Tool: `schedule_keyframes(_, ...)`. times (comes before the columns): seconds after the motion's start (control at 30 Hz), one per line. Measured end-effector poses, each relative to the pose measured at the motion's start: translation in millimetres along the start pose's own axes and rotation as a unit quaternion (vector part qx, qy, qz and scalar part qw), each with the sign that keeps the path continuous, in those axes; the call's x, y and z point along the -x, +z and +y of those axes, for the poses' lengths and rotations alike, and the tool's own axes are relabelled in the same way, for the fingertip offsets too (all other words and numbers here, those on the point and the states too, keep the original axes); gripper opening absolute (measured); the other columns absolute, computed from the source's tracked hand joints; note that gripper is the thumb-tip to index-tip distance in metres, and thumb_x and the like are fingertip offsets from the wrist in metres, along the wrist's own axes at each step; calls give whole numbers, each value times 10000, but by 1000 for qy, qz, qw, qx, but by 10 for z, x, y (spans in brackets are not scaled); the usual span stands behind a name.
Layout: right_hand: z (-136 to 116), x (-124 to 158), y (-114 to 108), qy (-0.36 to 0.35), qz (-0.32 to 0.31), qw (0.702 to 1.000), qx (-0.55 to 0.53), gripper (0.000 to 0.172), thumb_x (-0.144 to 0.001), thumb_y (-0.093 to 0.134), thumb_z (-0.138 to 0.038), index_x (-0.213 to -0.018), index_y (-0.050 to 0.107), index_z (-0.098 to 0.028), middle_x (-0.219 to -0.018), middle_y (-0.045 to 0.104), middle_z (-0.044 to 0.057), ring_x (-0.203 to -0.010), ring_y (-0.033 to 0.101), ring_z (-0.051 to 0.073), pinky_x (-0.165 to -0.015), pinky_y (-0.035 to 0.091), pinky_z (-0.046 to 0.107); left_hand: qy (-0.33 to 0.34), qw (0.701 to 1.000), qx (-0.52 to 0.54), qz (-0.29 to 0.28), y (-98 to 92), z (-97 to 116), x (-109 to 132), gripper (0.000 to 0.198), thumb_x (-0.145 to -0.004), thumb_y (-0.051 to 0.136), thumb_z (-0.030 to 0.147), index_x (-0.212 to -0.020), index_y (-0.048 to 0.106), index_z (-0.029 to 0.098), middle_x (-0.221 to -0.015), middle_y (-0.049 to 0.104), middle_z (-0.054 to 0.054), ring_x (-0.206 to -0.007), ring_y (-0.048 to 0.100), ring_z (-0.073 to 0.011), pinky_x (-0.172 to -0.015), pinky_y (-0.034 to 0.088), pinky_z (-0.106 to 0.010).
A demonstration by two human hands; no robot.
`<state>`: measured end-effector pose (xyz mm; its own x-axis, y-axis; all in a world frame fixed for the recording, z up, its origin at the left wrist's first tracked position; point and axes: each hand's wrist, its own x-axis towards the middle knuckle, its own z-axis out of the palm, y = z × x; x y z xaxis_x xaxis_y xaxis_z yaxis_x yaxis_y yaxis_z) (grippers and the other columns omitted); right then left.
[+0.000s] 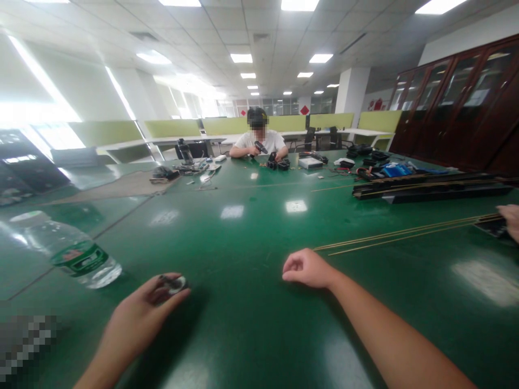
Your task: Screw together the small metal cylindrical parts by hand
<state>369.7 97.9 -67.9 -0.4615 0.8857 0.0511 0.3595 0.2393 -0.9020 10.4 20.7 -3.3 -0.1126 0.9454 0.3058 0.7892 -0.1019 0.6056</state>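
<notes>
Green tabletop [227, 243]: one clear bottle [73, 253], white-capped, green-labelled, contents indistinct, at left. Left hand [148, 302]: grasping one small round part [177, 284] above the tabletop. Right hand [311, 268]: loosely curled; cannot tell whether anything is held.

The person's bare left hand [148, 302] has a long, smooth thumb [172, 302], narrowing toward its rounded tip, and slender fingers, of which the nails are too blurred to tell. The left forearm [103, 354] is also bare, with a plain, even surface, as far as the lower edge of the view. The bare right hand [311, 268] looks compact and rounded, with a softly blurred outline. Behind it is a slim, bare wrist [334, 281], and the bare right forearm [383, 332] is long and smooth, appearing wider toward the lower right edge
</notes>
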Motion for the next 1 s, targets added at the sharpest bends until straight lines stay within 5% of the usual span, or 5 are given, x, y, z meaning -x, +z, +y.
schedule_keyframes(0.17,1,-6,16,5,1,999,-34,250,-678,767,-323,-827,712,-130,-662,654,18,-553,537,107,-513,406,208,-18,944,275,-181,987,710,-381,452,-631,804,376,-989,624,166,-997,716,-87,-893,688,-230,-903,532,-366)
schedule_keyframes(0.33,6,7,11,1,15,996,-93,239,-702,742,-343,-712,615,-141,-571,578,-19,-485,501,97,-478,391,209,17,899,388,-202,1640,1036,-388,389,-672,765,251,-1016,611,154,-1004,699,-79,-900,666,-204,-876,524,-339)
schedule_keyframes(0.67,-11,10,36,1,9,999,-37,367,-876,547,-431,-653,596,-143,-575,582,-3,-485,508,98,-493,381,210,35,871,422,-250,1630,966,-378,346,-697,773,221,-1006,634,148,-958,695,-62,-844,653,-179,-786,520,-286)
schedule_keyframes(0.83,-99,72,121,-44,79,987,135,422,-773,671,-453,-501,552,-152,-475,525,-27,-456,447,85,-475,299,218,14,898,404,-177,1716,973,-340,319,-687,749,172,-982,630,163,-913,689,-40,-827,644,-172,-781,506,-286)
schedule_keyframes(1.0,-344,180,332,-89,63,973,201,312,-774,646,-409,-562,658,-181,-522,628,-17,-473,525,100,-513,346,223,52,957,275,-73,1754,978,-345,253,-726,714,165,-965,640,204,-931,652,-10,-805,608,-156,-737,481,-291)
